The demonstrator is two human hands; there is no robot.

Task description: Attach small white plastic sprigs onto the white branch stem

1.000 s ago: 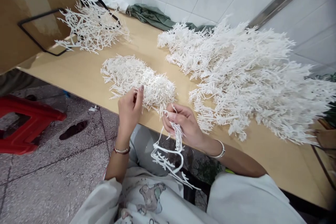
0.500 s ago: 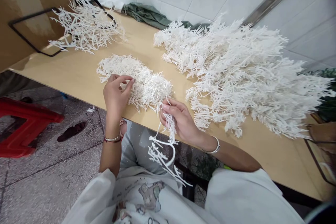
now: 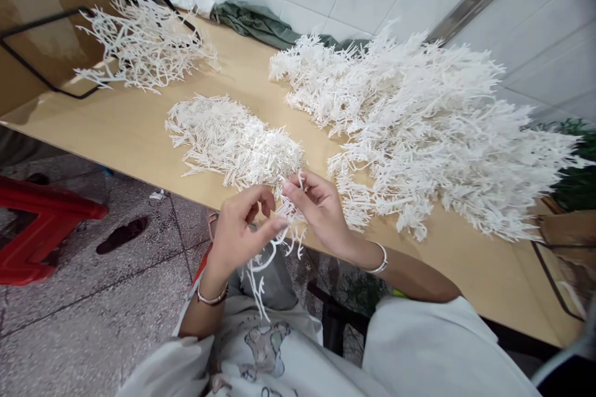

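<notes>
My left hand (image 3: 239, 229) and my right hand (image 3: 316, 208) meet just below the front edge of the tan table (image 3: 139, 130). Both pinch a white plastic branched strip (image 3: 261, 263) that dangles down toward my lap. Right behind my hands lies a low heap of small white plastic pieces (image 3: 233, 139). To the right spreads a large pile of white branched plastic sprigs (image 3: 428, 130).
A looser bunch of bare white branches (image 3: 139, 49) lies at the table's far left, by a cardboard sheet with a black wire frame (image 3: 32, 68). Green cloth (image 3: 254, 22) lies against the tiled wall. A red stool (image 3: 41, 223) and a dark shoe (image 3: 121, 234) are on the floor at left.
My left hand left the heap of small pieces and came back down to the dangling strip, joining my right hand on it. The strip now hangs shorter.
</notes>
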